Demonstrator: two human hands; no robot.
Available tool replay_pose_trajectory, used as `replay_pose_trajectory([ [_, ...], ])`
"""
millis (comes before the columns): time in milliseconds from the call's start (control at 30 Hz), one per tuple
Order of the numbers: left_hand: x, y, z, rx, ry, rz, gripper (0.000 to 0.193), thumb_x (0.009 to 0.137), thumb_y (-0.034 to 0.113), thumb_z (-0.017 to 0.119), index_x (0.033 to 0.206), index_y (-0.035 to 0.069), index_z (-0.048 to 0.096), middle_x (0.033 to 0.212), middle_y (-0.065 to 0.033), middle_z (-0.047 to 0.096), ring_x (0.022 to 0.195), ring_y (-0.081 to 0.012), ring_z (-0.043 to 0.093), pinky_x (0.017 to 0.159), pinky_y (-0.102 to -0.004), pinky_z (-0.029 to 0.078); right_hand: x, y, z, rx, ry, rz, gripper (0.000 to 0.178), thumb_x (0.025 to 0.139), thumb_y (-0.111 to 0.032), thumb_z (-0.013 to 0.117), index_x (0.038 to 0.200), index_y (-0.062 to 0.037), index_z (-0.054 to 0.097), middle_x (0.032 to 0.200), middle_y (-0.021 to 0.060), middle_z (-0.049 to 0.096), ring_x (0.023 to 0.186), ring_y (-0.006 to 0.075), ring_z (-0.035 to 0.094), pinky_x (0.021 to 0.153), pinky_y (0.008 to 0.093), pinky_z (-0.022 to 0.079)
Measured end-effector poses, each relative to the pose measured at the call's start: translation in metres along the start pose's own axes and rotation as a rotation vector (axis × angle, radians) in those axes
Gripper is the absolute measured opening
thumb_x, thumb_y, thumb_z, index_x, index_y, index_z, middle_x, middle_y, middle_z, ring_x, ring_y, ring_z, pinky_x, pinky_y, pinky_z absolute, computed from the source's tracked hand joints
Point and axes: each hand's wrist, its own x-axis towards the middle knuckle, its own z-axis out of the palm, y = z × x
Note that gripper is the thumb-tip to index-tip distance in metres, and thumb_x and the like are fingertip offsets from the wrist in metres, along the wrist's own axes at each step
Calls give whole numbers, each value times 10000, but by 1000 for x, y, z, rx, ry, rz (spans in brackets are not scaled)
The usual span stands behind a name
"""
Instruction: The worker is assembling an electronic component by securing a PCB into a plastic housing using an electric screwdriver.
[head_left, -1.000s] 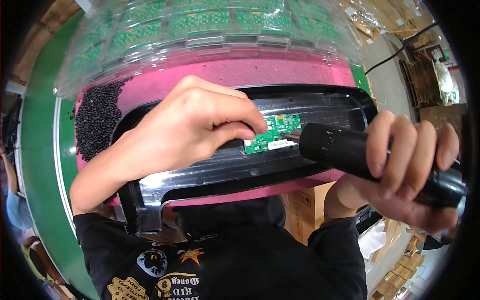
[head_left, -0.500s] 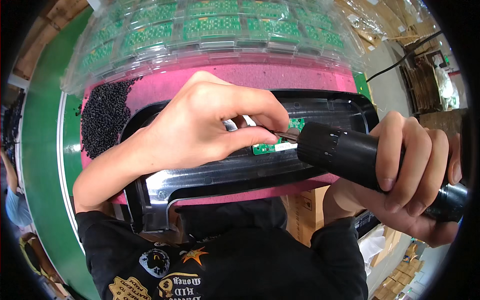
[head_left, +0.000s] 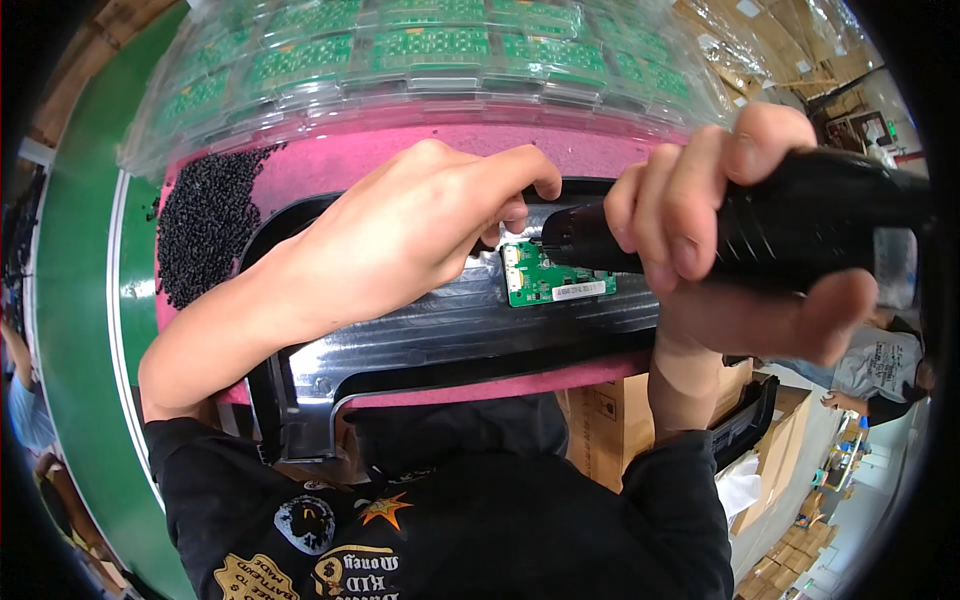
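Observation:
My right hand (head_left: 690,210) is wrapped round a black electric screwdriver (head_left: 760,230). Its nose comes down at the upper edge of a small green circuit board (head_left: 535,285), where the bit itself is hidden. The board has white connectors and a white label, and sits inside a long black plastic housing (head_left: 440,345). Just left of the board, above the housing, is my left hand (head_left: 410,235). Its fingers are curled, the index bent out toward the screwdriver; whatever they pinch is out of sight.
Small black screws (head_left: 205,235) lie heaped left of the housing on a pink mat (head_left: 320,165). Clear plastic trays (head_left: 430,95) of green boards stand along the far side. Below right are a cardboard box (head_left: 615,420) and another person (head_left: 880,360).
The screwdriver has swung from pointing at my left fingers to standing over the board. My left hand has drawn back slightly, uncovering the board's left end.

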Motion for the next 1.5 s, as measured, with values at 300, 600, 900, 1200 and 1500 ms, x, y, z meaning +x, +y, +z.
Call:
replay_pose_trajectory([
  [300, -4, 2, -3, 63, -83, -10, 309, 769, -83, 638, 1069, -17, 604, 781, -181, 645, 734, -339, 665, 646, -387, 517, 0, 14, 7, -9, 98, 20, 746, 843, -745, 505, 1084, -40, 464, 635, 16, 513, 464, 97, 447, 509, 274, 400],
  [600, -13, 5, -7, 212, -126, -75, 160, 775, -72, 625, 933, -54, 610, 765, -207, 648, 743, -384, 656, 640, -413, 515, 13, 19, 17, -409, -16, 91, 715, 836, -737, 533, 1015, -48, 469, 593, -1, 485, 458, 90, 433, 503, 269, 386],
  [900, -8, 13, -9, 326, -318, -294, 143, 883, 58, 581, 977, -45, 613, 899, -238, 657, 873, -426, 630, 726, -451, 522, 15, 20, 17, -314, -129, 95, 755, 845, -740, 526, 1058, -18, 479, 582, 0, 469, 444, 83, 407, 464, 248, 357],
  [1200, -8, 9, -3, 288, -311, -197, 189, 864, 118, 645, 973, -34, 618, 874, -219, 647, 846, -420, 620, 733, -481, 493, -2, 6, 18, -313, 64, 113, 768, 802, -761, 568, 1055, -42, 478, 615, -7, 484, 471, 92, 438, 480, 254, 372],
  [1500, -1, 0, -2, 111, -140, 70, 192, 803, 89, 740, 881, -54, 638, 807, -161, 669, 731, -347, 657, 619, -391, 515, -7, -2, -11, 297, -37, -277, 561, 754, -490, 770, 1015, -87, 479, 632, -44, 525, 465, 66, 487, 512, 231, 419],
])
